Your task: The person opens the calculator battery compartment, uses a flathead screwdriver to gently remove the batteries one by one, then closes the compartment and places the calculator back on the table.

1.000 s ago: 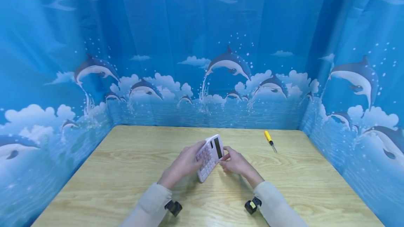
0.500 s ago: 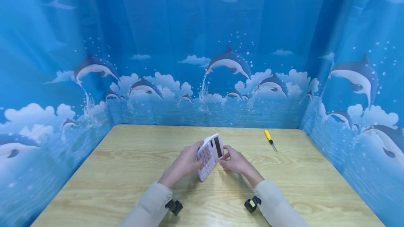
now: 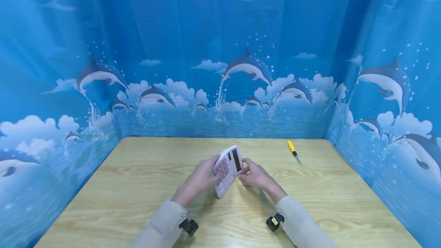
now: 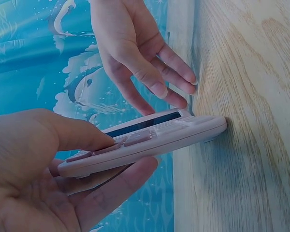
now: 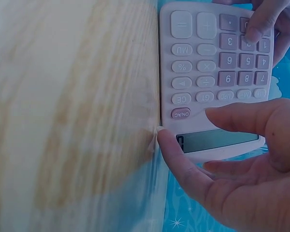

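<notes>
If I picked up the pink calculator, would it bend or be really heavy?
The calculator would probably stay stiff, because its case looks straight in the grip of the left hand. It's likely quite light too: it looks thin from the side, and that hand holds it between thumb and fingers.

Pale-pink calculator — dolphin-patterned blue backdrop

Blue dolphin-printed curtains are hanging from nine o'clock round to three, bordering a pale wood-grained, round-cornered table at six.
</notes>
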Demonstrator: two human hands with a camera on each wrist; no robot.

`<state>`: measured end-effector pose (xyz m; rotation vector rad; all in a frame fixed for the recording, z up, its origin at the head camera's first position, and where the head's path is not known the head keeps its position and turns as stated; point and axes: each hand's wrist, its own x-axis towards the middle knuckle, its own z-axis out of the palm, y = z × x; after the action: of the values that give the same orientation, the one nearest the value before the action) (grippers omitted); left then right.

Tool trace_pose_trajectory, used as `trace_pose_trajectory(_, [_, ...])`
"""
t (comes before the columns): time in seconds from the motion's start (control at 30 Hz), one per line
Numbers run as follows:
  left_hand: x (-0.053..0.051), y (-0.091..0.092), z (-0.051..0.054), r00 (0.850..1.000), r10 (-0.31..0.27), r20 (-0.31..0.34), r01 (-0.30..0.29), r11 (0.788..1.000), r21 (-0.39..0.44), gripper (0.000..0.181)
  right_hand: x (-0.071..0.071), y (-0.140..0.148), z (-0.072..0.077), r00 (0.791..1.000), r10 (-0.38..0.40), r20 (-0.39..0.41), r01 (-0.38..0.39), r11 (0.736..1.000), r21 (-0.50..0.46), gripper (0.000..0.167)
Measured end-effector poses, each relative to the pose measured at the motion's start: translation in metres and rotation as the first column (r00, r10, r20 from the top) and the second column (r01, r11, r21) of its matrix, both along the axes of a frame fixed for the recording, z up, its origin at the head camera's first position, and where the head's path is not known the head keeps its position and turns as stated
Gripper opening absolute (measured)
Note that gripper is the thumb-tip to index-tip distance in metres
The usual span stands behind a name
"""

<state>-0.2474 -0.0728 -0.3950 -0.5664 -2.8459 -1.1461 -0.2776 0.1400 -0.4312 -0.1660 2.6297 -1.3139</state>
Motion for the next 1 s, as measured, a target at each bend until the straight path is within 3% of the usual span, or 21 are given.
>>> trace_pose_trajectory(1.0, [-0.0003, 0.0002, 0.0012, 1.0, 0.006, 0.031, -0.006, 1.0, -0.001, 0.066, 0.0013, 0.0008, 0.0011, 1.0, 0.01, -0.01, -0.01, 1.0, 0.001, 0.065])
